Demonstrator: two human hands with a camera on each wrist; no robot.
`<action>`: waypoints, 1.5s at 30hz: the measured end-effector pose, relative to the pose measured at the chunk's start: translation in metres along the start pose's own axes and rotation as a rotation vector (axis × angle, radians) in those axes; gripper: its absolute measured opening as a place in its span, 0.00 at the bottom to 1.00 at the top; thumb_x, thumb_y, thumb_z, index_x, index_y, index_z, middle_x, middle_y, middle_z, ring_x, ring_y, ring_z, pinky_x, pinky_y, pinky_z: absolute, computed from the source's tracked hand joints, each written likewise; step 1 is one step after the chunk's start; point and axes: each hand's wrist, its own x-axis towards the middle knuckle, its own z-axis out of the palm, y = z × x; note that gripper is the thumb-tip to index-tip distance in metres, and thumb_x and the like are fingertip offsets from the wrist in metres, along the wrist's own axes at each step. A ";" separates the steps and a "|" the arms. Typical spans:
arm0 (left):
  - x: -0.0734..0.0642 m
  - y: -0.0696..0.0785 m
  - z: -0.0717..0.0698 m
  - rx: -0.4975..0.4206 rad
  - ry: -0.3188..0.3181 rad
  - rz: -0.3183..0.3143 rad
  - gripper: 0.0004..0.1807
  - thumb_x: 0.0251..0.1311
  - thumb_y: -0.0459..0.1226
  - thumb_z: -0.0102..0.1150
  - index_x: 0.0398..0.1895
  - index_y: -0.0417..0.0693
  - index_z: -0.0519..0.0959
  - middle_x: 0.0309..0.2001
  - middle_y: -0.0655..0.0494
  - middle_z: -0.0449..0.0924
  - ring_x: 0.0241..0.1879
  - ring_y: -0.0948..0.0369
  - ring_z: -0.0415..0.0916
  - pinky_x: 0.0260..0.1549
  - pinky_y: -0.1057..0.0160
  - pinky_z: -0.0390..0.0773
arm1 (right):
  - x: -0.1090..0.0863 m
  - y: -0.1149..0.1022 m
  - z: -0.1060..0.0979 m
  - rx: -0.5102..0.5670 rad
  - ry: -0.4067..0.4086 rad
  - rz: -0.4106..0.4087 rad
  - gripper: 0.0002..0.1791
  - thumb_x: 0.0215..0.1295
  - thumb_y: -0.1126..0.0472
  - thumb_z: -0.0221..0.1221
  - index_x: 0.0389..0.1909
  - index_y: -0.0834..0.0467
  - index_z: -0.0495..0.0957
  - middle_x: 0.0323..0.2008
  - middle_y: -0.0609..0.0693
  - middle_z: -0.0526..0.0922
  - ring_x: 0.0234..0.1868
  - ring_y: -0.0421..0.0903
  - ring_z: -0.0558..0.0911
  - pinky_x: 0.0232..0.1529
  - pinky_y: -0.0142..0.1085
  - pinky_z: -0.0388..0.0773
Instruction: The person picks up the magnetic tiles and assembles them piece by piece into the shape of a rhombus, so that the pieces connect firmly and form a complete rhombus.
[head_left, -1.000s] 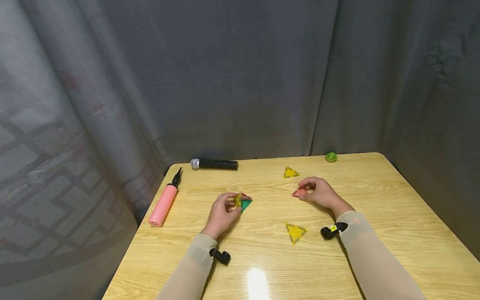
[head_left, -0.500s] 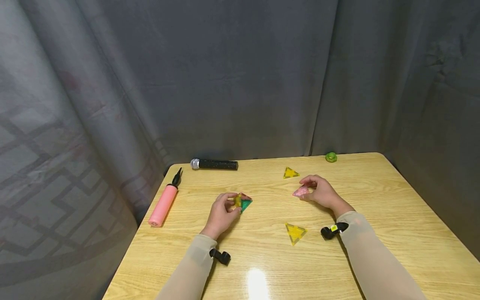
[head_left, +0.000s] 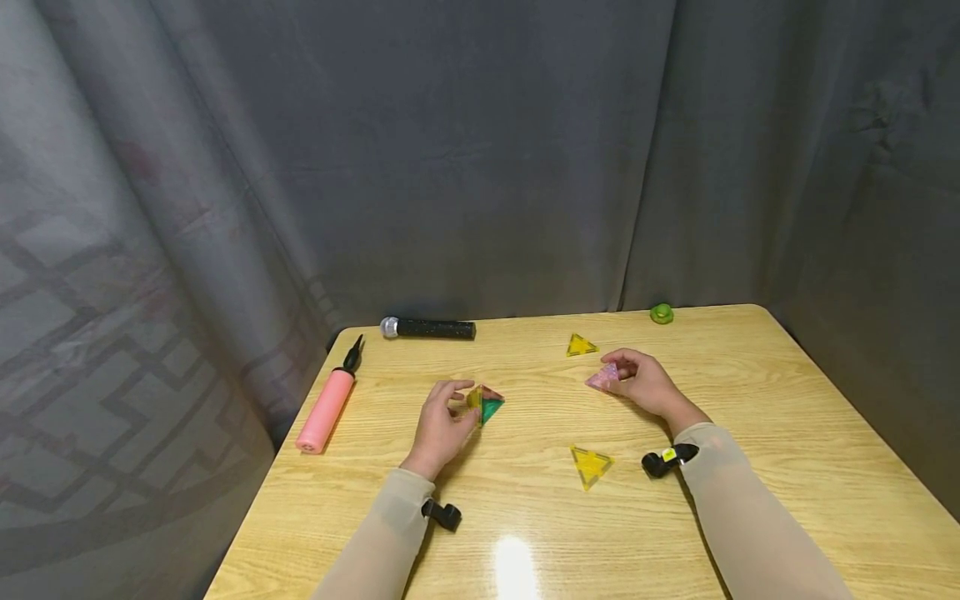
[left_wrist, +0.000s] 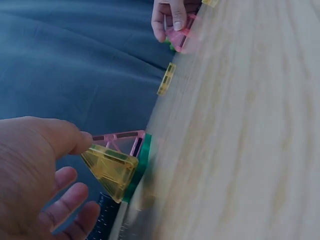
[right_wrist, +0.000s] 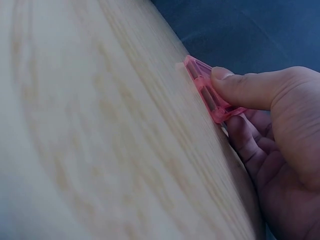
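Left of the middle in the head view stands a small partial pyramid of translucent triangular magnetic tiles. A green tile (left_wrist: 138, 167) lies at its base, with a yellow tile (left_wrist: 111, 172) and a pink-red tile (left_wrist: 131, 136) tilted up from it. My left hand (head_left: 441, 427) is beside it; the thumb meets the yellow tile's upper corner, while the other fingers are loosely spread, apart from it. To the right, my right hand (head_left: 643, 385) pinches a pink triangular magnetic tile (right_wrist: 204, 90) between thumb and fingers, its edge close to the tabletop.
One flat yellow triangular tile (head_left: 592, 467) lies near the front, another yellow tile (head_left: 581, 345) towards the back. A black microphone (head_left: 435, 329), a pink hand pump (head_left: 328, 410) and a small green object (head_left: 662, 313) sit along the wooden table's (head_left: 750, 375) edges. Grey curtains (head_left: 480, 167) surround it.
My right hand has tilted the pink tile more upright and shifted slightly away from me. My left fingers have loosened and drawn off the pyramid, which stays in place.
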 end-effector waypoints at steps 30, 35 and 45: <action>-0.026 0.068 0.039 0.137 -0.412 0.315 0.20 0.70 0.42 0.68 0.63 0.58 0.80 0.57 0.61 0.79 0.54 0.60 0.78 0.51 0.65 0.80 | 0.000 0.006 -0.002 0.064 0.140 -0.041 0.17 0.68 0.55 0.71 0.51 0.61 0.85 0.46 0.58 0.86 0.41 0.48 0.83 0.39 0.28 0.81; -0.029 0.074 0.050 0.172 -0.520 0.371 0.21 0.71 0.45 0.67 0.65 0.57 0.79 0.59 0.63 0.78 0.59 0.64 0.75 0.60 0.66 0.76 | -0.001 0.007 -0.002 0.046 0.188 -0.052 0.19 0.67 0.51 0.72 0.49 0.61 0.86 0.46 0.57 0.86 0.41 0.47 0.82 0.39 0.27 0.79; -0.036 0.089 0.062 0.235 -0.727 0.465 0.23 0.70 0.48 0.68 0.67 0.61 0.79 0.63 0.68 0.74 0.64 0.69 0.69 0.64 0.70 0.70 | 0.000 0.008 -0.002 0.078 0.237 -0.098 0.11 0.70 0.58 0.70 0.41 0.63 0.85 0.38 0.56 0.86 0.34 0.44 0.79 0.33 0.27 0.78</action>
